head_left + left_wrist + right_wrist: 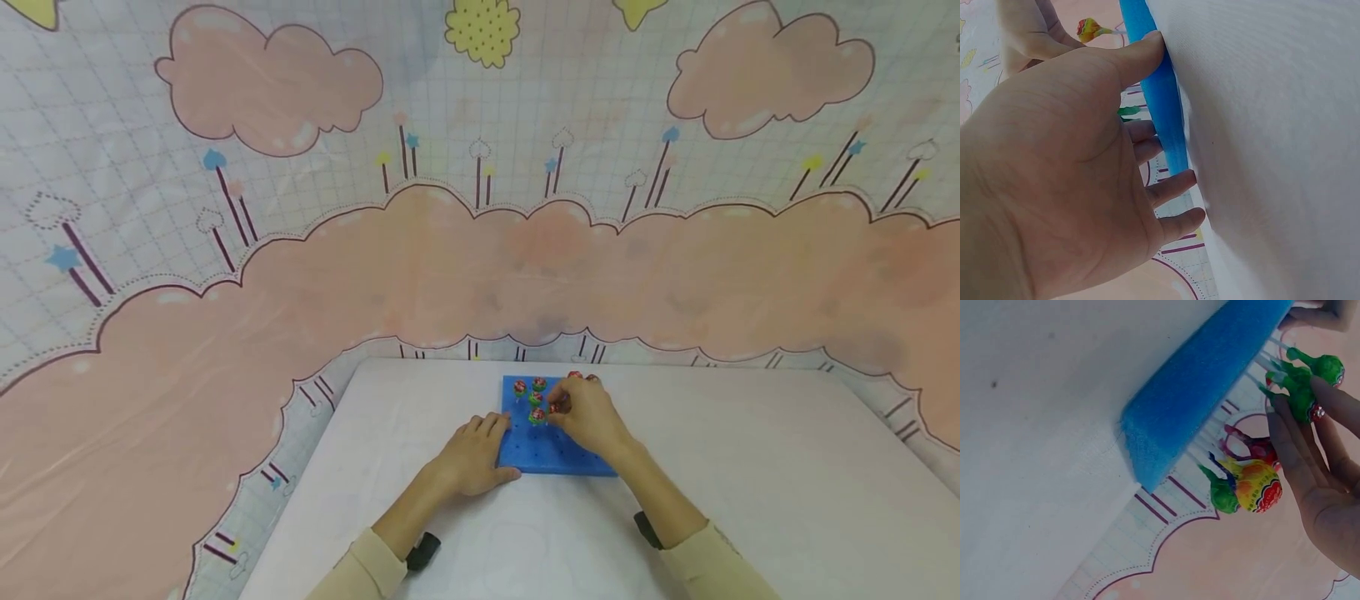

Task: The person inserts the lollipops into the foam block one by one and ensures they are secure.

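A blue foam board with rows of small holes lies on the white table. Several wrapped lollipops stand in it on their sticks. My left hand rests at the board's near left corner, thumb along the front edge and extended fingers by the left side. Over the board, my right hand pinches a green-wrapped lollipop between thumb and fingers. The right wrist view has a yellow lollipop and a purple-red one below that hand. Whether the pinched lollipop's stick is in a hole, I cannot tell.
The white table extends to both sides of the board. Behind it hangs a cloth printed with clouds. Dark straps circle both wrists beside the beige sleeves.
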{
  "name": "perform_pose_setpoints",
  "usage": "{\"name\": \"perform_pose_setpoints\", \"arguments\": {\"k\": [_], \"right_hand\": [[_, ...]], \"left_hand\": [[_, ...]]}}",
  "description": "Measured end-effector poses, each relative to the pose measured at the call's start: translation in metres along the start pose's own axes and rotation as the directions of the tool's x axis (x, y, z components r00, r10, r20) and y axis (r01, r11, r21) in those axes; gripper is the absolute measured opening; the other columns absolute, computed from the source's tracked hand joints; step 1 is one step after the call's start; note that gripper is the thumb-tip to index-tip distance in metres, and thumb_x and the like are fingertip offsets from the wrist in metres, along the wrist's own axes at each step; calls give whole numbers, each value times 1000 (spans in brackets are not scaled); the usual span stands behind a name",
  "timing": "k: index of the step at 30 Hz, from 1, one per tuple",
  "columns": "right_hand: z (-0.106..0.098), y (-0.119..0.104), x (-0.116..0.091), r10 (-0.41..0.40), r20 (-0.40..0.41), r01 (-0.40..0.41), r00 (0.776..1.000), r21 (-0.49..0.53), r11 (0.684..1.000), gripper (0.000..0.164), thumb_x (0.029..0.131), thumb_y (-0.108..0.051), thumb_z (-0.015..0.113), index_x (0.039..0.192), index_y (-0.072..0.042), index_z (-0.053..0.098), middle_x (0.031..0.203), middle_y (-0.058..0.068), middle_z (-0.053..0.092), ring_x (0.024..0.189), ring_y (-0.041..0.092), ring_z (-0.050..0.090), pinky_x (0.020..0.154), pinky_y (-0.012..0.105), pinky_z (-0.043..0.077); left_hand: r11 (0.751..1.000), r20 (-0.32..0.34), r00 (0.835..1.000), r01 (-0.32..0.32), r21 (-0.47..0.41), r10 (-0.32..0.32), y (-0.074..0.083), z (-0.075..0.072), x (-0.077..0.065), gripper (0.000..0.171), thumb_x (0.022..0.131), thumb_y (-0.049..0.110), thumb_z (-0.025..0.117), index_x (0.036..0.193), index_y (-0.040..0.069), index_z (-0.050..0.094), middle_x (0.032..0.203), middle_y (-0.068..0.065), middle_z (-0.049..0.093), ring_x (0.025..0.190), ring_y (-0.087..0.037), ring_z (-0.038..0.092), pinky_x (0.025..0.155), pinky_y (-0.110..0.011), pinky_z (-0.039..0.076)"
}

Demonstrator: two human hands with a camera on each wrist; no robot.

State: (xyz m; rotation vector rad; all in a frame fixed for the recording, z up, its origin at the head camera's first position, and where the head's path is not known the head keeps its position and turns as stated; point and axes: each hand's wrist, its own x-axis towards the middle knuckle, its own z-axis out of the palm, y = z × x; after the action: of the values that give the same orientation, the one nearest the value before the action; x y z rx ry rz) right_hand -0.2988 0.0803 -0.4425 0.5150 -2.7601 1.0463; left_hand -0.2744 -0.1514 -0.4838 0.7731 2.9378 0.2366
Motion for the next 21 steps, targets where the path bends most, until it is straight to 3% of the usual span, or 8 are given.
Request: {"name": "perform_pose_setpoints", "arguments": {"k": [7, 12, 21], "right_hand": [[1, 3, 0, -57, -4, 57, 998, -15, 998, 22, 81, -1, 89, 100, -7, 77, 93, 1, 75, 82, 13, 70, 77, 34, 63], [-3, 4, -8, -50, 16, 50, 999, -12, 999, 31, 80, -1, 89, 108, -8, 78, 102, 2, 77, 90, 18, 73, 83, 38, 63], [-18, 2, -16, -70, 22, 71, 997, -40, 997, 35, 86, -6, 86, 119, -5, 75, 113, 10, 76, 101, 29, 74, 88, 43, 62]], "left_hand": [[1000, 2, 1000, -4, 6, 4, 1, 2, 2, 86, 98, 62, 61, 160, 9, 35, 160, -12, 42, 143, -33, 44, 119, -51, 39], [1000, 8, 1000, -20, 6, 20, 4, 4, 2, 84, 98, 62, 61, 159, 9, 36, 158, -11, 43, 141, -32, 45, 118, -50, 40], [1000, -1, 1000, -15, 13, 15, 4, 3, 2, 85, 98, 62, 62, 159, 9, 35, 158, -12, 43, 142, -32, 45, 119, -50, 39]]}}
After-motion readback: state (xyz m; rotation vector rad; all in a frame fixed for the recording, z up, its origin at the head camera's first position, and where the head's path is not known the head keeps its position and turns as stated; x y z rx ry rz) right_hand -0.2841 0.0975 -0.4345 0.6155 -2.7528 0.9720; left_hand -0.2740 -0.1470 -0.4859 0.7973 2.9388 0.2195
